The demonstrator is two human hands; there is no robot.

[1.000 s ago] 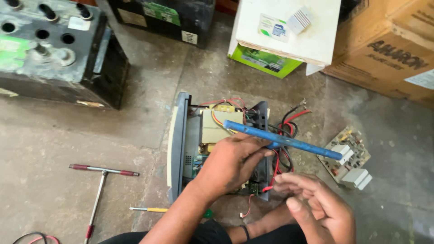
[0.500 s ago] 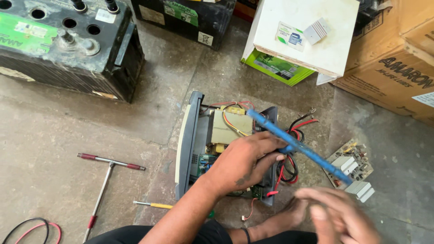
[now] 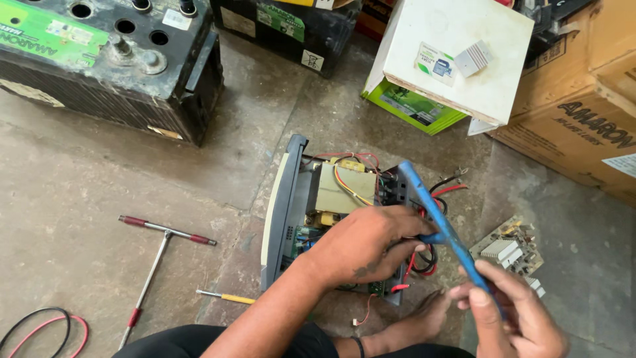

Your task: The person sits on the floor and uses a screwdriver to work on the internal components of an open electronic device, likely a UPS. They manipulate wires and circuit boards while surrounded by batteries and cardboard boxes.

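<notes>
Right hand (image 3: 510, 311), bottom right: fingers pinched shut round the lower end of a blue flat tool (image 3: 440, 229). The tool slants up-left, its top end over the right side of the opened electronics unit (image 3: 318, 205).

Left hand (image 3: 364, 245): palm down on the unit's internals, fingers curled over the wiring at the right side and touching the blue tool about mid-length. Can't tell if it actually grips anything there.

A bare foot (image 3: 414, 325) sits on the floor just below the unit.

The unit lies on the concrete floor (image 3: 86, 192), cover off, grey front panel on its left edge, beige transformer (image 3: 344, 189) inside, red and black wires (image 3: 444, 189) spilling out to the right.

Just right of it: loose circuit board (image 3: 510, 248) with a white heat sink.

Left of it: T-handle wrench (image 3: 156, 252) with red grips, and a small yellow-handled screwdriver (image 3: 225, 296) near the unit's lower corner. Red and black cable loop (image 3: 40, 328) at bottom left.

Further back: large black battery (image 3: 112, 59) top left, second black battery (image 3: 285, 26) top centre, white box (image 3: 464, 53) resting on a green box (image 3: 411, 106), brown cartons (image 3: 583, 113) top right.
</notes>
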